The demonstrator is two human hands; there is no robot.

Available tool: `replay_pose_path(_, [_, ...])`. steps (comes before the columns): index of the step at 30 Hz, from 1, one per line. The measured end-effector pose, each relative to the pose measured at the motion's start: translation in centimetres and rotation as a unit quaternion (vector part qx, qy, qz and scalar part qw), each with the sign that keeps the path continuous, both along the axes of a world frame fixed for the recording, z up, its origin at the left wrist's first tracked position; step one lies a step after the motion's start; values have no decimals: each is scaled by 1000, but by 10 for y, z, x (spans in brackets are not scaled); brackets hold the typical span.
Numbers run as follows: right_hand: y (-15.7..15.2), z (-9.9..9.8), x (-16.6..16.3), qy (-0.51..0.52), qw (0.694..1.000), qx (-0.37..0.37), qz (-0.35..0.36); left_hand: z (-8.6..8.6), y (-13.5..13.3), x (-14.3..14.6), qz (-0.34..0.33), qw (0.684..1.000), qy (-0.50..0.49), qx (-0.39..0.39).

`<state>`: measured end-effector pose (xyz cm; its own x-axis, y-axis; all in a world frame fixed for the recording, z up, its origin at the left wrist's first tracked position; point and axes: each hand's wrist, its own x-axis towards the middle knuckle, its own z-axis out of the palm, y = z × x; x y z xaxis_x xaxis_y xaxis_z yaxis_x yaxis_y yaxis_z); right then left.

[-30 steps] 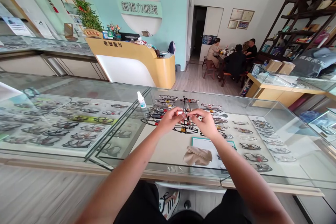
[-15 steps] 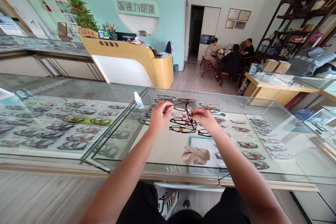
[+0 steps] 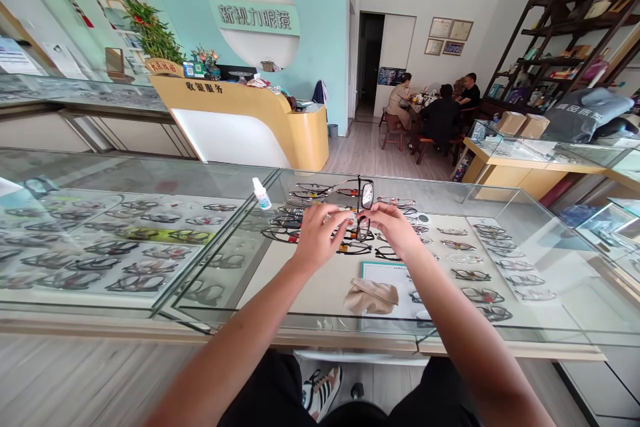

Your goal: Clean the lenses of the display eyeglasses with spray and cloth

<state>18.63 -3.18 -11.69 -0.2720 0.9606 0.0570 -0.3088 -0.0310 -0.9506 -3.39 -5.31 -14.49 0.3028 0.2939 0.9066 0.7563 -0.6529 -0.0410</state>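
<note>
In my right hand [image 3: 393,225] I hold a pair of dark-framed eyeglasses [image 3: 368,195], pinched at the frame between thumb and fingers. They stand on edge, one lens above the other, over the glass counter. My left hand [image 3: 323,230] is closed, thumb and fingertips together right beside the middle of the frame. What sits in that pinch is too small to make out. Under both hands, several eyeglasses [image 3: 355,249] lie in rows, partly hidden by my fingers. To the left stands a white dropper-like bottle [image 3: 261,194]. Nearer me lies a beige cloth [image 3: 371,296].
The glass display counter [image 3: 300,293] runs across in front of me, with more eyeglasses [image 3: 145,283] on the left. Beyond it are a yellow-and-white cashier desk [image 3: 310,137] and people seated at a table [image 3: 440,117]. A second display case [image 3: 520,163] stands right.
My left hand has moved right, up to the eyeglasses. The eyeglasses have been raised and turned, so a lens now shows above my right hand.
</note>
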Motion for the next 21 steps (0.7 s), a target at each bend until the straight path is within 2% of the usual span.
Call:
replay_pose_path(4, [-4,2,-1,26,999,6,21,-4,3,2,-21,998,29,-45])
replay_pose_path(12, [-9,7,1,43,996,33,72,-4,6,-3,-66,996,38,-40])
replay_pose_path(21, [-9,6,2,61,995,42,61,-4,6,-3,-43,998,25,-29])
